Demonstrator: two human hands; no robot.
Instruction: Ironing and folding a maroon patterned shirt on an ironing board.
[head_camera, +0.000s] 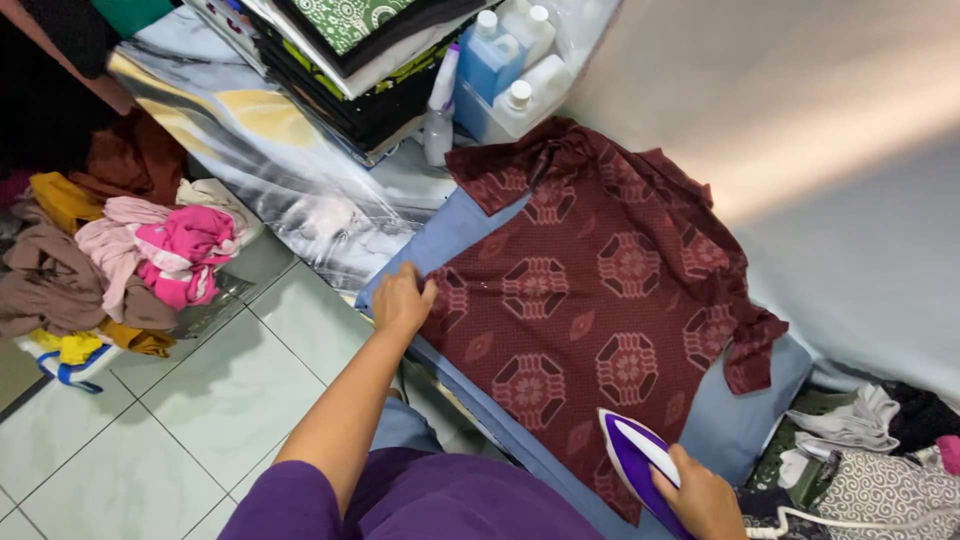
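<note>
Dark red patterned shirt (610, 290) lies flat on a blue padded board (745, 425). Left hand (401, 300) presses the shirt's edge, fingers curled on the cloth. Right hand (703, 497) grips the purple iron (635, 457) on the hem. Crumpled clothes pile (120, 260) lies on the tile floor.

Left hand (402, 300) flat, arm outstretched; right hand (700, 497) fisted, fingers curled closed.

I see open shirt (610, 270) surface between my hands. Bottles (505, 70) and stacked fabrics (350, 60) block the far end; a wall (850, 150) closes the right.
</note>
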